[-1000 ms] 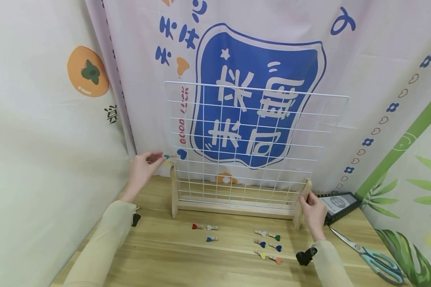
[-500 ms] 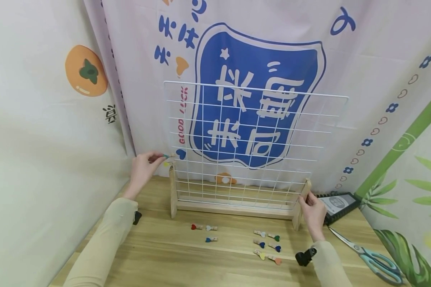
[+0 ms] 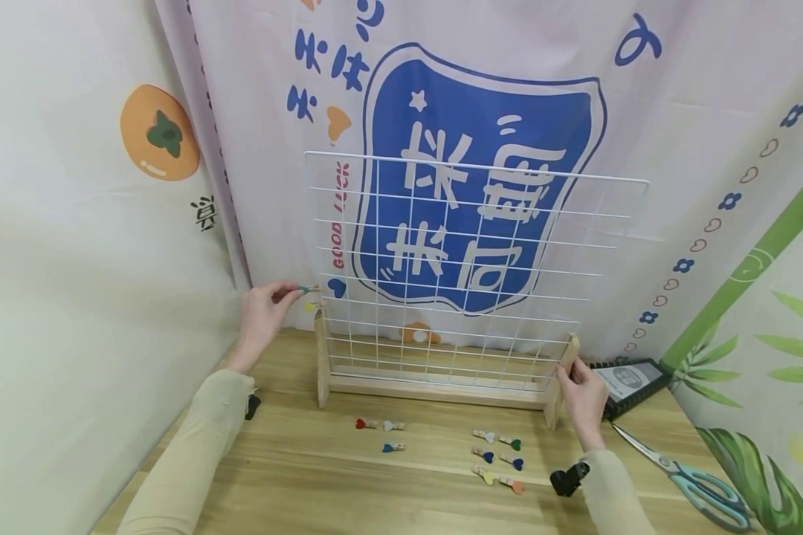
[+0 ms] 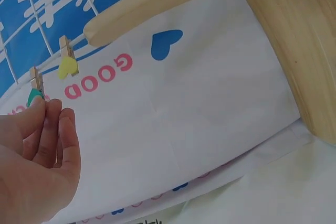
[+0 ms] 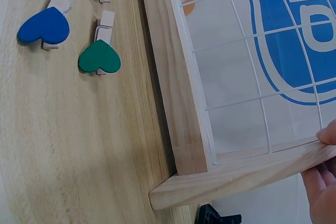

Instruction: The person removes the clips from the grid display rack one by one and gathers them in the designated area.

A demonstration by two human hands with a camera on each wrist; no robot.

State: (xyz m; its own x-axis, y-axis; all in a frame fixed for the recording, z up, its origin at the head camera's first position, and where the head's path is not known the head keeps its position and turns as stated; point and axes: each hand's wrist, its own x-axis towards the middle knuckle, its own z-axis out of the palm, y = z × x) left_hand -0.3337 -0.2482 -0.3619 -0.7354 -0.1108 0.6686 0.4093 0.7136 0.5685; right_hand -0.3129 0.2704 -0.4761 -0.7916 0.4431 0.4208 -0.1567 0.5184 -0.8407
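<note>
My left hand [image 3: 262, 316] pinches a small wooden clothespin with a teal heart [image 4: 35, 96] at the left edge of the white wire grid [image 3: 435, 160]. Its wooden end meets the edge wire; whether it bites the wire I cannot tell. Just below it, a yellow-heart clothespin [image 4: 68, 66] sits on the same edge, above the left wooden upright [image 3: 323, 357]. My right hand [image 3: 584, 390] grips the right upright [image 3: 555, 401] of the stand, thumb in front. In the right wrist view only part of that hand [image 5: 324, 182] shows, at the right edge.
On the table [image 3: 294, 483] lie red [image 3: 364, 423], white and blue heart clothespins, with several more on the right, including a green one [image 5: 100, 56]. Scissors [image 3: 692, 475] and a black-edged notebook [image 3: 632, 383] lie at the right. A printed curtain [image 3: 268, 148] hangs behind.
My left hand has shifted very slightly left, still pinching the teal-heart clothespin at the grid's edge. My right hand has stayed on the upright.
</note>
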